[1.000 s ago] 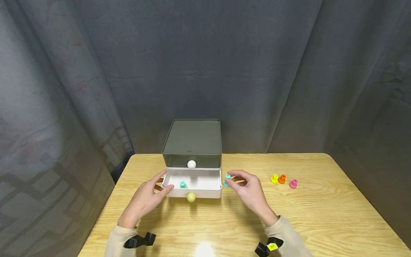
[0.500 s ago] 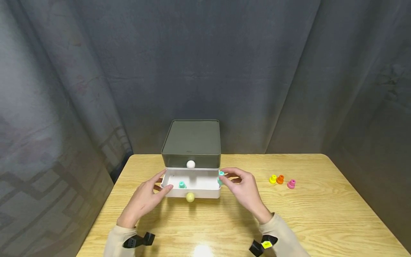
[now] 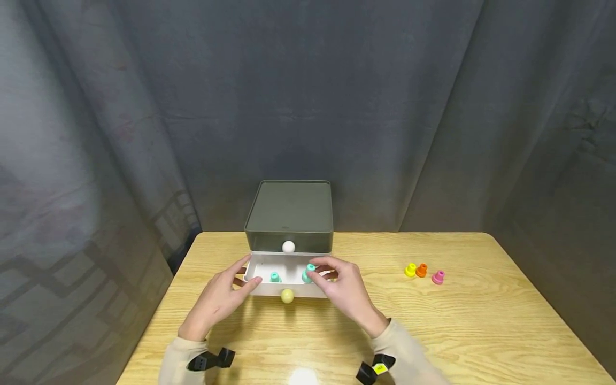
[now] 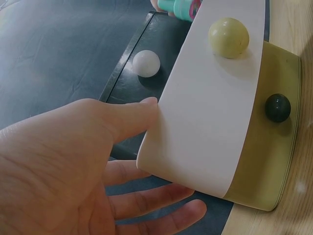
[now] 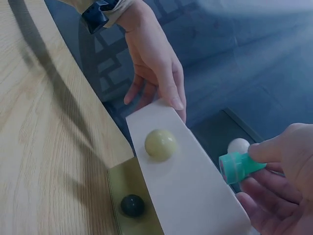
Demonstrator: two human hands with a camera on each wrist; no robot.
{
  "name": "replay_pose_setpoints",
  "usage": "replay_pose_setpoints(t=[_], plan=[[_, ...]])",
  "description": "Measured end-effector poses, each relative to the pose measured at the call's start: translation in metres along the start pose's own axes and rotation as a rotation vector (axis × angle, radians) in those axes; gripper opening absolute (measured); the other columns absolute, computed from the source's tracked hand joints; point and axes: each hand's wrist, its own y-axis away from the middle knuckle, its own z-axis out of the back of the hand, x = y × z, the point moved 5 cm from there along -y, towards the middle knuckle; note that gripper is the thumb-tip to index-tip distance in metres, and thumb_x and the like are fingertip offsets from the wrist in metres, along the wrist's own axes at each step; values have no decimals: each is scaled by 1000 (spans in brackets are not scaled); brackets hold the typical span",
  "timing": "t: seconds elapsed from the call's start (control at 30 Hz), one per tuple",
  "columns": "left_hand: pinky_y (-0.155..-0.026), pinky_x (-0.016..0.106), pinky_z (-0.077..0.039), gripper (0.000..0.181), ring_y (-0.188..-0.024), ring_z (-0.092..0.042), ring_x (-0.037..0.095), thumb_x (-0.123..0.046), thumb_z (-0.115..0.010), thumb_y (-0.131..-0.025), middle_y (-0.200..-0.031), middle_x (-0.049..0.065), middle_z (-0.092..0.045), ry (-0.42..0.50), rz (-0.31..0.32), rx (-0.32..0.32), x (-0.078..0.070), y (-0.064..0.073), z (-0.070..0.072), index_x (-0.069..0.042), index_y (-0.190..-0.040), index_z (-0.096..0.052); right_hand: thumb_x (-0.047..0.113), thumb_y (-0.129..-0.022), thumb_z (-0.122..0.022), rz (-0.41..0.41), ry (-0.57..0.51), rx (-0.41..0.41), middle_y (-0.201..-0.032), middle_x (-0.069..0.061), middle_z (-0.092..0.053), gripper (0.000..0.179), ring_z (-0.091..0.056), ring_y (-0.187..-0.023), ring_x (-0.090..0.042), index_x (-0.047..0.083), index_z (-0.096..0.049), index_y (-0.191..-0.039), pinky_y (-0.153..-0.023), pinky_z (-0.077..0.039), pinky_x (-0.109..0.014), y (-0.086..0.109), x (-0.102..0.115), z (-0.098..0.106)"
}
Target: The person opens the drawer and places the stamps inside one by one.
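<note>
A white drawer (image 3: 269,262) with a yellow ball knob (image 3: 287,296) stands pulled out of a small dark cabinet (image 3: 293,206). My left hand (image 3: 216,299) holds its front left corner, thumb on the front rim and fingers along the side. Between thumb and fingers my right hand (image 3: 346,286) pinches a teal stamp (image 3: 308,274) over the right part of the drawer. Its wider end points down in the head view; pinkish colour shows on that end in the left wrist view. Another teal stamp (image 3: 275,277) stands inside the drawer, left of centre.
On the table's right side are a yellow stamp (image 3: 410,270), an orange stamp (image 3: 421,270) and a pink stamp (image 3: 438,277). A white knob (image 3: 288,246) sits above the drawer. Below it is a yellow-green drawer (image 4: 274,156) with a dark knob (image 4: 278,107). Grey curtains hang behind.
My right hand has moved left with the teal stamp, from beside the drawer's right wall to over its inside. My left hand stays at the drawer corner.
</note>
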Motion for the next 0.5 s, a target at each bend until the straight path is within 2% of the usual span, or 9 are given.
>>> replay_pose_setpoints(t=[0.23, 0.33, 0.5], plan=[[-90, 41, -56, 75, -108, -70, 21, -51, -67, -103, -132, 10, -72, -5, 1, -2, 0, 0, 0, -17, -165, -42, 4, -91, -83, 69, 61, 77, -100, -8, -82, 16, -79, -89, -23, 2, -82, -107, -80, -65, -41, -11, 7, -19], [-89, 40, -55, 75, -107, -69, 21, -51, -67, -103, -131, 10, -72, 0, 3, -1, -1, 0, 0, -18, -165, -43, 4, -91, -82, 65, 95, 137, -100, -8, -82, 17, -79, -90, -23, 1, -81, -107, -80, -65, -38, -17, 7, -28], [-88, 40, -56, 74, -106, -70, 21, -50, -67, -103, -131, 11, -72, 15, -1, 3, -1, 0, -1, -16, -165, -43, 5, -92, -81, 45, 163, 238, -101, -9, -82, 16, -79, -90, -23, 0, -81, -107, -79, -63, -27, -25, 5, -41]])
